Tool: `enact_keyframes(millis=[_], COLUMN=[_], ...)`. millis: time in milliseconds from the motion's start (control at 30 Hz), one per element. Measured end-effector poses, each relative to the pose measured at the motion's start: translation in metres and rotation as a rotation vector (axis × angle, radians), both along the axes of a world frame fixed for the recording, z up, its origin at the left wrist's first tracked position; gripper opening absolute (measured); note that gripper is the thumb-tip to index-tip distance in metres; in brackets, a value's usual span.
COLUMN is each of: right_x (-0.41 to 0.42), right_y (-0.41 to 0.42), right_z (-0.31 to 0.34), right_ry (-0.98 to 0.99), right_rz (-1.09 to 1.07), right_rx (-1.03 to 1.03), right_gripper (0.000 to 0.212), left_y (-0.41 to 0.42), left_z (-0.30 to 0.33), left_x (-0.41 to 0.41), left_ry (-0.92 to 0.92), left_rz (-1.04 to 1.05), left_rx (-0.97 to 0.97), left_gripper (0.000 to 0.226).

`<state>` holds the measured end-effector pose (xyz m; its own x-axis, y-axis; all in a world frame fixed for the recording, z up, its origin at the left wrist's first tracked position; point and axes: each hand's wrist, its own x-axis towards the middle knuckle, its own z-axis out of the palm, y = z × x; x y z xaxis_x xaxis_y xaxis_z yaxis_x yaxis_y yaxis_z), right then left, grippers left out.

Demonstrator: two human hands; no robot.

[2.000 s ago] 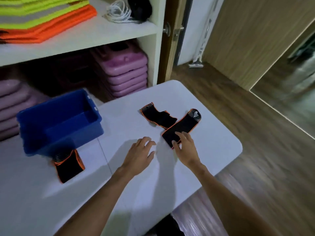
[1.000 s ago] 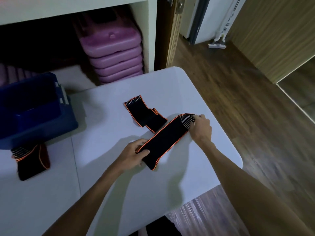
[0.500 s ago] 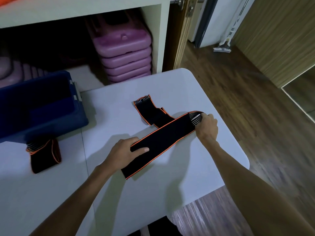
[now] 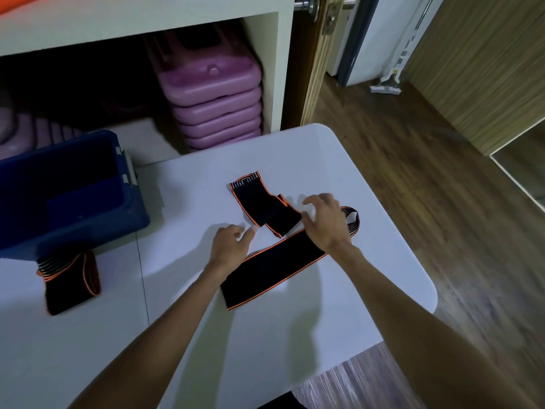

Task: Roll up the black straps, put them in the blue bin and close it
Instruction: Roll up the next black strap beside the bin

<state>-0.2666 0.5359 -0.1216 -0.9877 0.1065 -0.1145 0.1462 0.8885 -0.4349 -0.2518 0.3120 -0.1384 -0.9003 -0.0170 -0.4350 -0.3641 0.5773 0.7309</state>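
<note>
A long black strap with orange edging [image 4: 274, 267] lies stretched out diagonally on the white table [image 4: 265, 335]. My right hand [image 4: 324, 222] hovers above its far end with fingers spread, holding nothing. My left hand [image 4: 231, 243] is open beside the strap's middle, fingers pointing at a second, folded black strap [image 4: 262, 206] just behind. A third strap [image 4: 69, 280], loosely folded, lies at the left in front of the blue bin [image 4: 88, 228], which stands open with a dark inside.
Behind the table stands a white shelf unit [image 4: 277, 69] holding a stack of purple plastic steps [image 4: 215, 104]. The table's rounded right edge drops to a wooden floor [image 4: 427, 202]. A door frame [image 4: 318, 60] is at the back.
Both hands have let go of the long strap, which lay stretched between them. The left hand moved forward off it, and the right hand lifted and opened above its far end.
</note>
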Motion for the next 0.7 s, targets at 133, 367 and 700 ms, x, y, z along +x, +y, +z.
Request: enact_keyframes(millis=[133, 367, 700], right_x=[0.004, 0.037, -0.021], right_y=[-0.039, -0.071, -0.052], right_z=[-0.003, 0.017, 0.012], right_ry=[-0.125, -0.296, -0.237], right_rz=[0.024, 0.273, -0.231], right_rx=[-0.111, -0.72, -0.684], right_gripper=[0.037, 0.016, 0.034], left_y=[0.027, 0.005, 0.018], left_z=[0.006, 0.008, 0.002], left_x=[-0.018, -0.032, -0.027], left_ry=[-0.113, 0.187, 0.063], left_rz=[0.265, 0.249, 0.216], left_rx=[0.312, 0.25, 0.4], left_gripper=[0.028, 0.013, 0.028])
